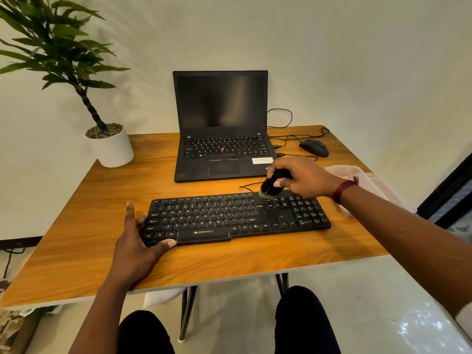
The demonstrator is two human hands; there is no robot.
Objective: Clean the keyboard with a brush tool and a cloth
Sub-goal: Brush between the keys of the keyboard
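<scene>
A black keyboard [237,217] lies across the middle of the wooden table [76,251]. My left hand [139,238] grips its left end, thumb along the front edge and fingers spread against the side. My right hand [304,178] is closed around a black brush tool [271,186], whose bristles touch the keyboard's top edge above the navigation keys. A pale cloth [357,180] lies at the table's right edge, partly hidden behind my right wrist.
An open black laptop [222,129] stands behind the keyboard. A black mouse [314,147] and its cables lie at the back right. A potted plant in a white pot [112,146] sits at the back left corner. My knees show under the front edge.
</scene>
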